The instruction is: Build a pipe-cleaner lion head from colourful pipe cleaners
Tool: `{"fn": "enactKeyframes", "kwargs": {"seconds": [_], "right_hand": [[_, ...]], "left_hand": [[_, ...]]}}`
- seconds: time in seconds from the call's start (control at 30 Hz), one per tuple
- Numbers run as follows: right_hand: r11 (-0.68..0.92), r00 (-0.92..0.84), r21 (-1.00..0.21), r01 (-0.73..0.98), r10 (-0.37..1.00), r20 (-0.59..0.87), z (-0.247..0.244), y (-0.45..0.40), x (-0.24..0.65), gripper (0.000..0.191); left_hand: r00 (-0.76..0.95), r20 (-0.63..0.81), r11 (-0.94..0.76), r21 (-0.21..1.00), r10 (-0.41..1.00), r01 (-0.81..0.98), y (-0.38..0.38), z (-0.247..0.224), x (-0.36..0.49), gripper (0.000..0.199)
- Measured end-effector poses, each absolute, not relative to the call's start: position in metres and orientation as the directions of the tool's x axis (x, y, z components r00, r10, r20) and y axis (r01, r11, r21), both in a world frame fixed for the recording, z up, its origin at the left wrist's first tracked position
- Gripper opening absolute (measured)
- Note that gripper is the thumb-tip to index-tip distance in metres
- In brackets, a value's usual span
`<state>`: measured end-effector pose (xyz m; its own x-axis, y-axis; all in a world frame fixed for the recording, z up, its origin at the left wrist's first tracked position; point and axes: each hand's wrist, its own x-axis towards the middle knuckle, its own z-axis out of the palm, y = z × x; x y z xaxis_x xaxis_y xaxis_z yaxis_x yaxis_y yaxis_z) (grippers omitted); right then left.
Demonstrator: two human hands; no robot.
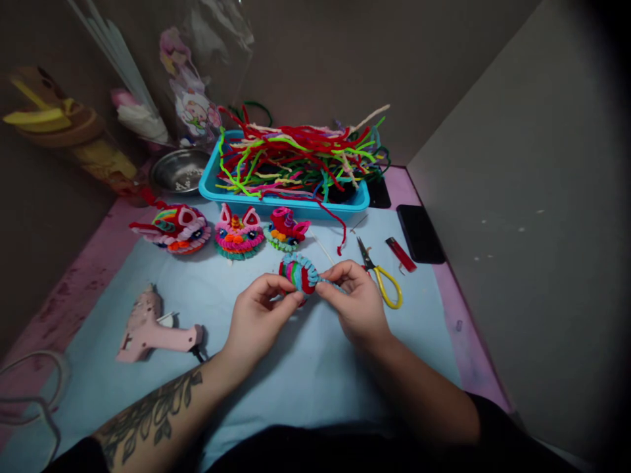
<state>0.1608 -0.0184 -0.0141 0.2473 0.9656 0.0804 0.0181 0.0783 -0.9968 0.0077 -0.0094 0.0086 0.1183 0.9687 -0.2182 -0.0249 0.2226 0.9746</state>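
Observation:
Between my hands, above the blue sheet, is a small rounded pipe-cleaner piece [300, 270] with red, green and purple stripes and a ruffled light-blue edge. My left hand [263, 312] pinches its left and lower side between thumb and fingers. At its right edge, my right hand [357, 299] holds a light-blue pipe cleaner [325, 281] that runs from the ruffle, its far end partly hidden by the fingers. Yellow-handled scissors [382, 279] lie just right of my right hand, blades pointing away. Behind the piece sits a small pipe-cleaner lion head [287, 230].
Two more lion heads [239, 233] [180, 230] stand at the back left. A blue basket [286, 205] overflows with pipe cleaners. A pink glue gun [158, 335] with its cord lies left. At right are a red lighter [401, 255] and a black phone [420, 234]. A metal bowl [162, 174] stands behind.

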Motion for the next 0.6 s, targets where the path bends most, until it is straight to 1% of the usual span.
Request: {"fn": "enactKeyframes", "kwargs": {"seconds": [0.07,0.13,0.33,0.47,0.6], "right_hand": [[0.075,0.235,-0.997,-0.024,0.970,0.067,-0.0160,-0.0183,0.1603,0.021],[0.074,0.239,-0.997,-0.029,0.969,0.065,-0.0159,-0.0186,0.1600,0.021],[0.087,0.257,-0.993,0.081,0.961,0.105,-0.0093,-0.0214,0.1588,0.016],[0.148,0.258,-0.976,0.157,0.948,0.185,-0.0089,-0.0223,0.1565,0.012],[0.152,0.271,-0.969,0.195,0.941,0.202,-0.0099,-0.0218,0.1563,0.013]], "left_hand": [[0.099,-0.212,0.214,0.977,0.972,-0.007,-0.0100,0.0091,0.0080,0.018],[0.085,-0.201,0.201,0.980,0.976,0.012,-0.0109,0.0095,0.0082,0.017],[0.069,-0.193,0.191,0.981,0.979,0.024,-0.0100,0.0094,0.0073,0.017],[0.063,-0.222,0.222,0.975,0.973,-0.003,-0.0059,0.0076,0.0059,0.021],[0.078,-0.246,0.249,0.968,0.966,-0.026,-0.0046,0.0075,0.0060,0.024]]}}
